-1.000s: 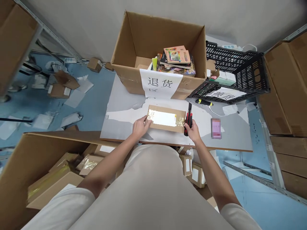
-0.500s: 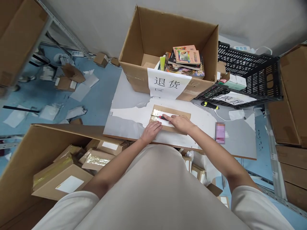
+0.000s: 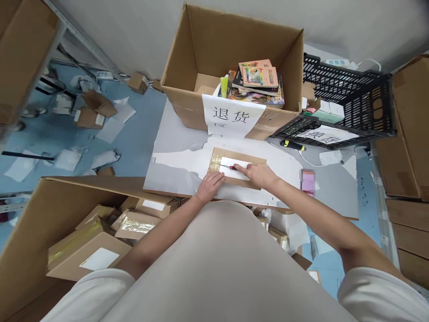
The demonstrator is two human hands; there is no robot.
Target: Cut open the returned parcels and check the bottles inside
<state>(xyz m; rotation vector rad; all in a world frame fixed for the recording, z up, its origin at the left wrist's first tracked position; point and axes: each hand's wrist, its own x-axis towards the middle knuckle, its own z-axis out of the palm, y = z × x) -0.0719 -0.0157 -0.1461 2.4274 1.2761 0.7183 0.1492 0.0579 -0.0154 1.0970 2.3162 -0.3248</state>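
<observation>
1. Cardboard parcel (image 3: 238,156): a flat, brown, oblong box lying on the surface (image 3: 174,120), near the middle of its near edge. A smooth white label (image 3: 244,174) covers much of its top, and glossy, wrinkled tape (image 3: 215,162) wraps its left end.
2. The right hand (image 3: 263,175) reaches over the parcel's right part, its fingers curled around a red and black cutter (image 3: 232,167), with the index finger stretched along it; the thin blade points left towards the tape.
3. The left hand (image 3: 210,184) lies at the parcel's near left corner, fingers extended and laid close together; whether its thumb presses the side cannot be told.
4. Bare room stretches left of the parcel, over grey board and a torn white patch. On the far side, a tall open carton (image 3: 187,112) with books (image 3: 259,77) limits the space; a black lattice crate (image 3: 355,107) stands at far right, and a phone (image 3: 308,181) lies to the right.
5. One second ago the cutter stood at the parcel's right end; now it lies over the label. Since the half-second frame, it has drawn slightly right, leaving more blade in sight.
</observation>
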